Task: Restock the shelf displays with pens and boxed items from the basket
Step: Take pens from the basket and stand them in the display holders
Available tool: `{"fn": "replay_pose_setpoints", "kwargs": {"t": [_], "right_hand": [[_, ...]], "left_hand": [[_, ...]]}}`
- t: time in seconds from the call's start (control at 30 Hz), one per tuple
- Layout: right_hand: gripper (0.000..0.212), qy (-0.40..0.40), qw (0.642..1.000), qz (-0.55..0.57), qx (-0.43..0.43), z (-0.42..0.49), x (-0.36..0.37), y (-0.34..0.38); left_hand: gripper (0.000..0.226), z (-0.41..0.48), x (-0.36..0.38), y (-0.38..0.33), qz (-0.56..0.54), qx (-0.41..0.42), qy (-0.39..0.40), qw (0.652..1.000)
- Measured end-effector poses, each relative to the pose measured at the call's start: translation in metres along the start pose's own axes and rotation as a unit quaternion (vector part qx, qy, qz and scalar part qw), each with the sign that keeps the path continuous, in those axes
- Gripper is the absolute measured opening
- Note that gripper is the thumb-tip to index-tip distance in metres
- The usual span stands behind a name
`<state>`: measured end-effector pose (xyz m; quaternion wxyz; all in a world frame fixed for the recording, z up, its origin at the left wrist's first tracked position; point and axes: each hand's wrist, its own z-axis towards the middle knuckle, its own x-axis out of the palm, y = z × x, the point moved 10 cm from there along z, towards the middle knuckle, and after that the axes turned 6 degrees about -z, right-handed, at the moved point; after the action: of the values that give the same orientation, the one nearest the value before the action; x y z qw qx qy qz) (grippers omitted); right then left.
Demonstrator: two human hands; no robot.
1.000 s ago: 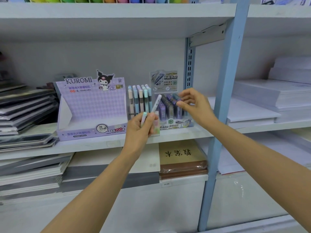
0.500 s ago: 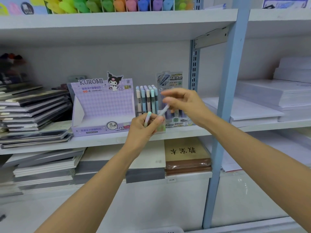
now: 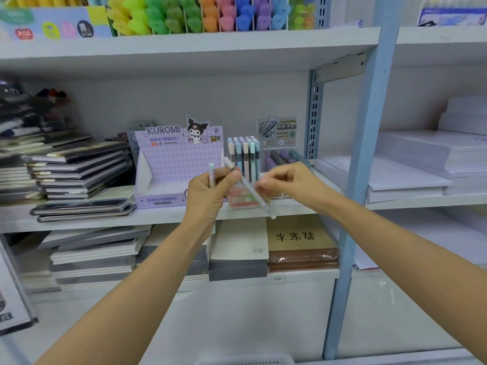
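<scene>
My left hand grips a mint-tipped pen upright in front of the middle shelf. A white pen slants from my left thumb down to the right, and my right hand pinches it near its middle. Whether my left thumb still clamps its upper end is unclear. Just behind stands a small pen display with several pastel pens upright. The purple Kuromi display box to its left looks empty. A basket rim shows at the bottom edge.
A second display of purple pens stands right of the pastel one, against the blue shelf post. Notebook stacks fill the left of the shelf, white paper stacks the right. Coloured highlighters line the shelf above.
My right hand left the purple pen display and came to the white pen in my left hand. That pen now tilts down to the right instead of up.
</scene>
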<state>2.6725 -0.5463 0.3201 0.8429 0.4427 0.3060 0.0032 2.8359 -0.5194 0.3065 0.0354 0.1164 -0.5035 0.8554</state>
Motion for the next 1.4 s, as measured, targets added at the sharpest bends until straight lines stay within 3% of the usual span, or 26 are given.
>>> {"fn": "replay_pose_setpoints", "kwargs": {"t": [0.1,0.2,0.27,0.33,0.43,0.57,0.67,0.87,1.0,1.27,1.4], "right_hand": [[0.021,-0.073,0.996,-0.014,-0.044,0.007,-0.011,0.028],[0.015,-0.074,0.991,-0.079,-0.073,0.014,-0.006,0.047],[0.011,-0.094,0.988,-0.088,-0.089,0.016,-0.012,0.054],[0.011,-0.165,0.98,-0.051,-0.095,0.016,-0.035,0.056],[0.011,-0.298,0.949,-0.017,-0.107,0.011,-0.081,0.059],[0.012,-0.38,0.914,-0.065,-0.129,0.012,-0.114,0.067],[0.013,-0.368,0.913,-0.113,-0.135,0.02,-0.11,0.065],[0.013,-0.281,0.932,-0.193,-0.121,0.043,-0.072,0.049],[0.015,-0.245,0.943,-0.185,-0.125,0.048,-0.068,0.052],[0.022,-0.209,0.943,-0.225,-0.127,0.042,-0.047,0.042],[0.026,-0.246,0.932,-0.231,-0.131,0.032,-0.049,0.042]], "left_hand": [[0.003,-0.006,0.027,-0.009,0.074,0.033,0.078,0.994],[0.004,-0.007,0.045,-0.015,0.115,0.056,0.123,0.984],[0.004,-0.002,0.041,-0.016,0.131,0.063,0.101,0.984],[0.006,0.004,0.029,-0.016,0.197,0.079,0.058,0.976],[0.015,0.008,0.018,-0.017,0.327,0.124,0.029,0.937],[0.018,0.014,0.014,-0.012,0.418,0.146,0.0,0.896],[0.012,0.016,0.012,-0.011,0.427,0.158,-0.023,0.89],[0.014,0.019,0.01,-0.012,0.381,0.164,-0.03,0.91],[0.018,0.019,0.01,-0.01,0.369,0.161,-0.028,0.915],[0.016,0.008,0.01,-0.012,0.331,0.18,-0.026,0.926],[0.017,0.003,0.011,-0.013,0.33,0.18,-0.022,0.926]]}}
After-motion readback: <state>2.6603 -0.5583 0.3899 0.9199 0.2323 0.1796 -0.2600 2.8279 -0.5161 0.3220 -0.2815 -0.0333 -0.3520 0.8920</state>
